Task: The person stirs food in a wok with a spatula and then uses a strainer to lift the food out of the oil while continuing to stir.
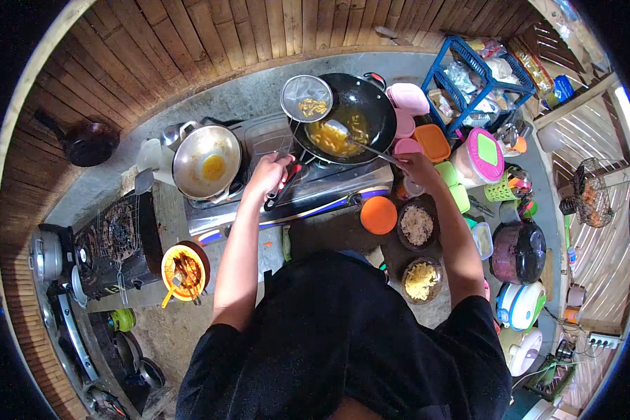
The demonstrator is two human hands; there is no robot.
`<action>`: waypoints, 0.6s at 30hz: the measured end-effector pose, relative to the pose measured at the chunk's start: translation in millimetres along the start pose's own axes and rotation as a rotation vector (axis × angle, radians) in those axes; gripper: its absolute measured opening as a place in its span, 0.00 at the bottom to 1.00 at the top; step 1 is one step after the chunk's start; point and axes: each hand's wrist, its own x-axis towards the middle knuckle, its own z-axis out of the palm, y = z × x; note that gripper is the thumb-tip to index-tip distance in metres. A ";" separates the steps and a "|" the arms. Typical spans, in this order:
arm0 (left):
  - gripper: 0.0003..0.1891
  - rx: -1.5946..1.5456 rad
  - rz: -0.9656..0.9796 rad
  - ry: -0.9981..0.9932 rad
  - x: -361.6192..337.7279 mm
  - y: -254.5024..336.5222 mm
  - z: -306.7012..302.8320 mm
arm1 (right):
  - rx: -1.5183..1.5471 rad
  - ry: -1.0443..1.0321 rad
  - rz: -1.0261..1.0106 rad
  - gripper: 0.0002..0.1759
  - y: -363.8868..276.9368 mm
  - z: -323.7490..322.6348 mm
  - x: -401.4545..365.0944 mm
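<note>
My left hand [269,175] is closed round the handle of a mesh strainer [306,89]. The strainer's round basket hangs over the left rim of a black wok [381,115] and holds a small heap of fried, golden-yellow pieces [313,107]. In the wok, similar pieces lie in yellowish oil [336,143]. My right hand [416,169] grips the long handle of a metal spatula [371,149], whose head dips into the oil. The wok sits on the right side of a gas stove [294,196].
A steel pan [189,157] with a little oil stands on the left burner. An orange bowl of sauced food [201,262] is at lower left. Bowls of whitish shreds [418,227] and yellow strips [422,281] lie near my right arm. Plastic containers [432,142] crowd the wok's right.
</note>
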 end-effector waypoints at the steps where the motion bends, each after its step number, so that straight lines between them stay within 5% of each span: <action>1: 0.13 0.010 0.000 -0.004 0.4 -1.3 0.0 | -0.004 -0.049 -0.004 0.14 -0.3 -0.4 -1.7; 7: 0.18 0.033 -0.010 0.017 1.9 -4.0 -0.6 | 0.261 -0.173 0.108 0.15 -15.7 -7.8 -11.1; 11: 0.20 0.030 -0.009 0.010 -1.7 1.3 -0.9 | 0.241 -0.206 0.002 0.15 -21.8 -17.9 -14.7; 13: 0.20 0.016 -0.033 0.008 -9.2 9.1 0.3 | 0.228 -0.187 0.192 0.15 -27.5 -24.1 -17.5; 18: 0.15 0.012 -0.015 0.036 -5.9 6.2 1.2 | 0.233 -0.148 0.093 0.15 -6.4 -40.8 -10.5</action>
